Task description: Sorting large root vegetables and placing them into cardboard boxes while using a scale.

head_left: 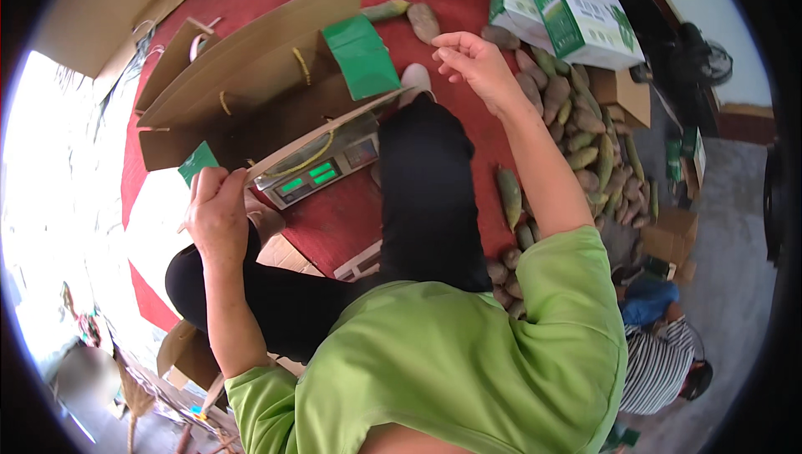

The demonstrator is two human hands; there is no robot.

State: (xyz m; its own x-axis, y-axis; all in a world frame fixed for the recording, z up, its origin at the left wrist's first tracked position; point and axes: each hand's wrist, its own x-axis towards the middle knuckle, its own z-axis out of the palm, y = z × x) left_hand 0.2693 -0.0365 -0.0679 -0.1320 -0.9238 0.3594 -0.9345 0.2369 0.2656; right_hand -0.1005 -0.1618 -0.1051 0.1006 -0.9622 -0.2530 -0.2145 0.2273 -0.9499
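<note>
A long open cardboard box (259, 124) with green end flaps and yellow cord handles rests on a digital scale (322, 172) with lit green displays. My left hand (219, 207) is closed on the box's near left corner, thumb and fingers pinching its edge. Off to the right, my right hand (474, 65) hovers with nothing in it, fingers loosely bent and apart. Just beyond its fingertips lies a single brown tuber (423, 23), beside a long green gourd (386, 10). Nothing shows inside the part of the box that I can see.
A heap of brown tubers and green gourds (585, 132) spreads along my right side on the red mat (451, 3). White-and-green cartons (585, 15) stand behind it. Loose cardboard (109, 3) lies far left. A person in stripes (656, 366) is at lower right.
</note>
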